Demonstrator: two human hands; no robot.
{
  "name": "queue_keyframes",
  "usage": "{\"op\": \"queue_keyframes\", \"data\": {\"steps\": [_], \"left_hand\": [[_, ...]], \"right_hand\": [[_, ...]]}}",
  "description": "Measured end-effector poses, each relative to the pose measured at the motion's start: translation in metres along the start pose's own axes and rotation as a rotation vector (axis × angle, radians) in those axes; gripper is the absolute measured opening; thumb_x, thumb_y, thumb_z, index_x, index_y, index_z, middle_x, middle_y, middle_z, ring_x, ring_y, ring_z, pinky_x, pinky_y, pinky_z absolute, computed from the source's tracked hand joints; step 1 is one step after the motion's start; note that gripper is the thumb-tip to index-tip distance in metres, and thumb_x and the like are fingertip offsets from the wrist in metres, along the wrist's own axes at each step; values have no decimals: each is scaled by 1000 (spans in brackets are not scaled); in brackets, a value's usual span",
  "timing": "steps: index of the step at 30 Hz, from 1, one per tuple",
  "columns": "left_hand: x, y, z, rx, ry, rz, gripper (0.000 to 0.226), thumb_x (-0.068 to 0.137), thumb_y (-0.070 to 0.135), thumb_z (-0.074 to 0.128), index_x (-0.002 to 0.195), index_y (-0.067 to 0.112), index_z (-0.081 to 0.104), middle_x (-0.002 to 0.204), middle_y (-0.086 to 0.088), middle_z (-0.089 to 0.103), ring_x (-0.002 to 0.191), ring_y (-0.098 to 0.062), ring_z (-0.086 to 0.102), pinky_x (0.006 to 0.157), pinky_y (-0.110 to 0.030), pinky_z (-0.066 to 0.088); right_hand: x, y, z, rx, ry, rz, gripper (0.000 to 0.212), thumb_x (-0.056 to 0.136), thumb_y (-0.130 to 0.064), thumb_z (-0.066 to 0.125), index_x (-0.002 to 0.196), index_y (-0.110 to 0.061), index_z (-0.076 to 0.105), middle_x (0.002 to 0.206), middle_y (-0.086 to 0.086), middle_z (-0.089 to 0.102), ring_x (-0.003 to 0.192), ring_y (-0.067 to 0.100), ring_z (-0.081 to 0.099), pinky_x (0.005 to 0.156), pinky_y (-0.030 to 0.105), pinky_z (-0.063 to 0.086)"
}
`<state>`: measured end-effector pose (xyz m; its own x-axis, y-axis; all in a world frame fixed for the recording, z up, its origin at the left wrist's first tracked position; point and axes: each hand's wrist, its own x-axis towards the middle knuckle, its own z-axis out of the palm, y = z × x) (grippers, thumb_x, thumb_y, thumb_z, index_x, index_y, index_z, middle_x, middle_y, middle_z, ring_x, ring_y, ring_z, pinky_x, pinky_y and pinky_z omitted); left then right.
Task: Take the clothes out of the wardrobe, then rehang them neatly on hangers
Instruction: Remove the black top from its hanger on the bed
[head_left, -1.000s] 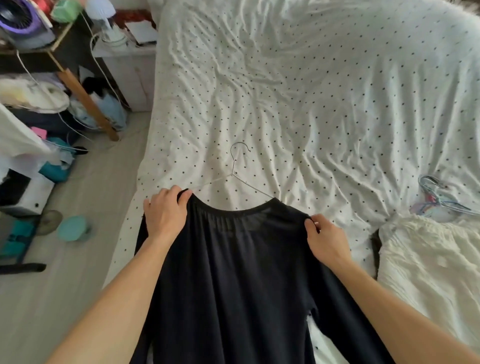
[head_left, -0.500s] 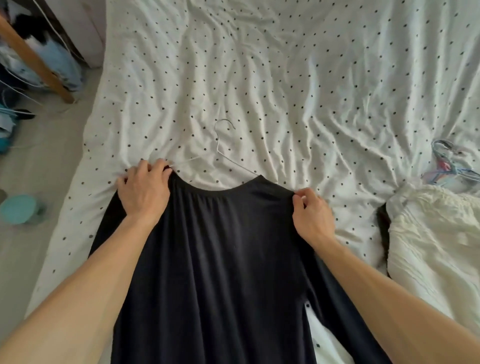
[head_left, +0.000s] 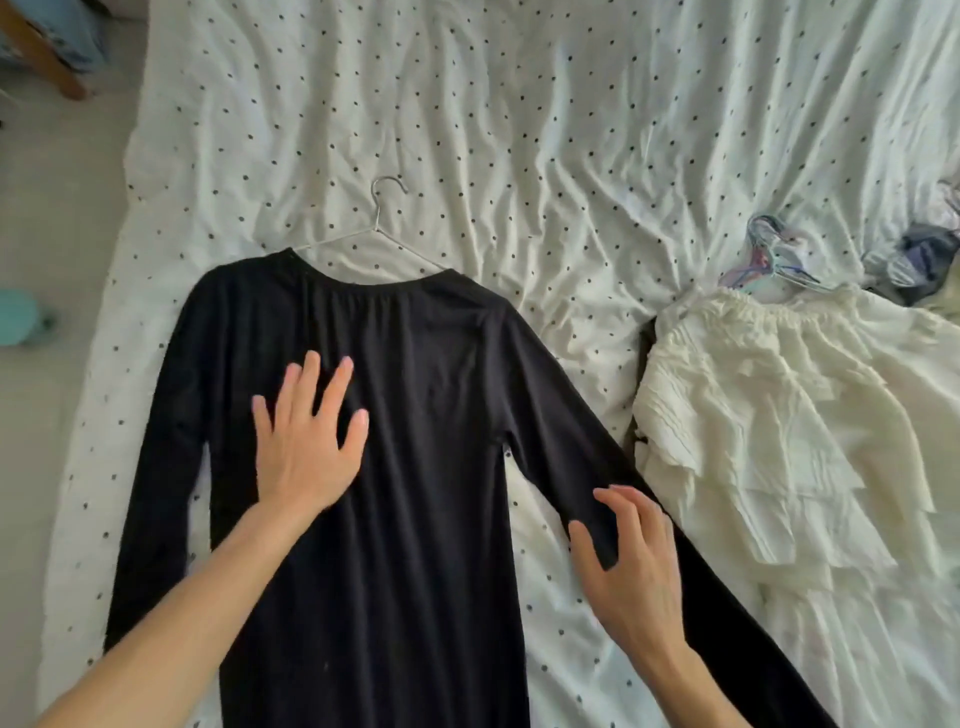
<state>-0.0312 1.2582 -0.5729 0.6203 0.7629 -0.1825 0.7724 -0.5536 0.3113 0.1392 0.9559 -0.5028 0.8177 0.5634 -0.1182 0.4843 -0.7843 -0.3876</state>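
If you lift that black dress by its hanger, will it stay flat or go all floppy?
Probably floppy: the black dress lies limp, its sleeves draped on the bed. Likely light too, since only a thin wire hanger sits in its neckline.

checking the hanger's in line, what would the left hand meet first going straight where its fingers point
The left hand rests on the black dress; straight on, its neckline first, then probably the wire hanger.

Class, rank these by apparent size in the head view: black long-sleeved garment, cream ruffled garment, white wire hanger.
1. black long-sleeved garment
2. cream ruffled garment
3. white wire hanger, partly hidden
Both garments run off-frame.
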Motion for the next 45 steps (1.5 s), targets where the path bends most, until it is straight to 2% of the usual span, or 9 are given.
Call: {"op": "queue_keyframes", "data": {"steps": [6,11,16,21,25,29,35,39,45], "left_hand": [[-232,44,48,50,-293,117,62,99,54,26,157,32,25,167,-1,12,153,-23,13,119,-58,18],[-325,70,50,151,-410,17,68,99,54,27,159,26,17,167,-2,11,154,-23,10,119,-58,17],[-326,85,41,192,-464,-56,68,99,54,26,159,28,6,167,-1,6,154,-23,7,119,-59,16],[-321,97,24,213,-517,-53,71,102,51,32,156,32,-10,168,-1,-3,154,-24,-1,122,-55,12],[-328,117,6,227,-620,-55,71,103,47,34,157,36,-10,168,-2,-4,154,-24,0,123,-51,13],[-335,145,-12,146,-749,-76,64,103,48,36,159,32,8,167,-2,7,153,-23,11,122,-47,19],[-295,210,-16,-143,-752,-192,51,98,50,45,143,25,46,138,3,52,120,-17,54,93,-34,48],[-270,230,16,-105,-735,-279,49,93,58,48,127,23,55,119,1,62,105,-20,61,82,-36,52],[-275,213,35,-403,-489,-187,29,98,34,56,125,23,59,113,7,54,107,-11,56,89,-23,41]], "right_hand": [[-124,89,-27,-357,-133,241,65,74,-45,80,131,-21,59,152,11,36,136,35,36,102,55,39],[-133,122,-42,-405,-222,269,39,90,-31,65,129,-28,60,151,9,37,131,36,39,101,55,42],[-121,116,-49,-336,-173,158,22,94,-27,53,110,-18,65,126,5,58,118,30,48,98,47,37],[-161,68,-69,-63,-203,-198,10,96,-26,51,90,-19,52,75,-8,49,60,17,49,59,30,35],[-209,73,-55,-109,-403,-103,8,98,-26,44,103,-23,50,85,-6,51,69,23,54,59,32,37],[-240,84,-54,-109,-713,-21,39,99,-36,44,138,-32,42,135,-4,44,114,20,55,87,32,49],[-214,94,-66,225,-491,310,51,101,-40,47,147,-21,35,147,6,39,117,23,57,94,34,47],[-177,94,-55,132,-495,123,65,98,-27,51,153,-38,18,160,-1,18,135,23,43,98,34,49],[-176,95,-21,329,-435,370,24,98,-35,54,115,-18,56,112,1,60,90,17,60,79,35,53]]}}
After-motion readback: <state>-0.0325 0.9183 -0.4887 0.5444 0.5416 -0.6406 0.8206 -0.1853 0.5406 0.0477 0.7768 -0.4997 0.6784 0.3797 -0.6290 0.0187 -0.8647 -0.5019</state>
